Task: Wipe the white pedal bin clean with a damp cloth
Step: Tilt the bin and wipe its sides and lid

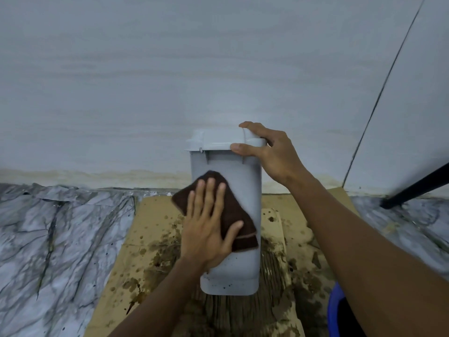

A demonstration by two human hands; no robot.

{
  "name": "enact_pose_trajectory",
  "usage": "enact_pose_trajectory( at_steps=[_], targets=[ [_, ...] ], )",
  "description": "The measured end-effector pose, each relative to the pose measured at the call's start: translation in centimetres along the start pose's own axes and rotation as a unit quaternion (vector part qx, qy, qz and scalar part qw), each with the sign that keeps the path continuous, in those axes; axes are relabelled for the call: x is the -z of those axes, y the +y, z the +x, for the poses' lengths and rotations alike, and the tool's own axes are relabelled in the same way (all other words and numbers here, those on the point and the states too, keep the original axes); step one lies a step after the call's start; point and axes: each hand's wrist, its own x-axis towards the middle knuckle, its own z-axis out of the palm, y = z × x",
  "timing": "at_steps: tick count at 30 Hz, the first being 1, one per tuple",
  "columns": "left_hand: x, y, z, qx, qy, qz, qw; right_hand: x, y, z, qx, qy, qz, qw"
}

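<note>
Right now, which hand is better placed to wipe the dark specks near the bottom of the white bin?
The left hand. It presses the brown cloth flat against the bin, close to the specks. The right hand grips the lid at the top and holds no cloth.

Brown cloth's [237, 210] middle hidden under my left hand [206, 234], white pedal bin [243, 271] partly covered by the cloth, blue tub [334, 310] cut by the bottom edge, black bar [418, 186] running off the right edge.
</note>
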Motion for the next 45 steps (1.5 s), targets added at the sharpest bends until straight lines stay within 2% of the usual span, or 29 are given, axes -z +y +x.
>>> enact_pose_trajectory(
  at_steps=[3, 6, 10, 14, 16, 18, 21, 23, 25, 27, 30, 32, 34, 36, 38, 40, 42, 45],
  targets=[
    [0.3, 0.5, 1.9, 0.045, 0.006, -0.016, 0.999, -0.6, -0.2, 0.3, 0.002, 0.017, -0.001, 1.000],
    [-0.3, 1.4, 2.0, 0.018, 0.001, 0.004, 1.000, -0.8, 0.2, 0.5, 0.005, 0.030, 0.011, 0.999],
    [-2.4, 0.7, -3.4, -0.114, -0.043, 0.031, 0.992, -1.0, 0.8, 0.9, 0.016, 0.048, 0.018, 0.999],
    [-3.5, -1.2, -9.0, -0.264, -0.110, 0.072, 0.955, -1.5, 1.1, 1.2, 0.028, 0.056, 0.018, 0.998],
    [-3.0, -2.0, -8.1, -0.298, -0.112, 0.066, 0.946, -1.6, 1.1, 1.1, 0.033, 0.061, 0.017, 0.997],
    [-2.0, -1.9, -4.7, -0.265, -0.083, 0.047, 0.959, -1.7, 1.0, 1.1, 0.032, 0.063, 0.021, 0.997],
    [-0.9, -0.2, 0.4, -0.093, -0.024, 0.017, 0.995, -2.1, 0.8, 0.9, 0.041, 0.062, 0.019, 0.997],
    [-1.0, 1.2, 1.4, -0.041, -0.007, 0.014, 0.999, -2.1, 0.9, 0.9, 0.047, 0.060, 0.015, 0.997],
    [-2.0, 2.2, -0.4, -0.072, -0.022, 0.011, 0.997, -1.7, 1.0, 1.0, 0.042, 0.058, 0.017, 0.997],
    [-3.1, 2.6, -4.1, -0.147, -0.060, 0.019, 0.987, -1.3, 1.1, 1.0, 0.032, 0.051, 0.024, 0.998],
    [-3.9, 1.0, -9.8, -0.290, -0.127, 0.077, 0.946, -1.2, 1.0, 0.8, 0.026, 0.037, 0.032, 0.998],
    [-3.8, -1.1, -10.8, -0.334, -0.130, 0.093, 0.929, -1.4, 0.9, 0.8, 0.028, 0.040, 0.027, 0.998],
    [-3.1, -2.6, -9.0, -0.302, -0.108, 0.085, 0.943, -1.8, 0.7, 0.9, 0.025, 0.048, 0.023, 0.998],
    [-2.1, -2.3, -5.6, -0.207, -0.075, 0.065, 0.973, -2.1, 0.6, 1.0, 0.024, 0.057, 0.023, 0.998],
    [-1.5, -0.2, -2.5, -0.111, -0.045, 0.035, 0.992, -2.3, 0.5, 1.0, 0.027, 0.060, 0.022, 0.998],
    [-2.0, 2.6, -1.1, -0.072, -0.039, 0.010, 0.997, -2.3, 0.5, 0.9, 0.029, 0.061, 0.017, 0.998],
    [-3.1, 4.7, -1.9, -0.111, -0.055, 0.016, 0.992, -1.9, 0.6, 0.7, 0.024, 0.062, 0.020, 0.998],
    [-4.3, 4.7, -6.4, -0.233, -0.103, 0.052, 0.966, -1.3, 0.7, 0.4, 0.021, 0.053, 0.028, 0.998]
  ],
)
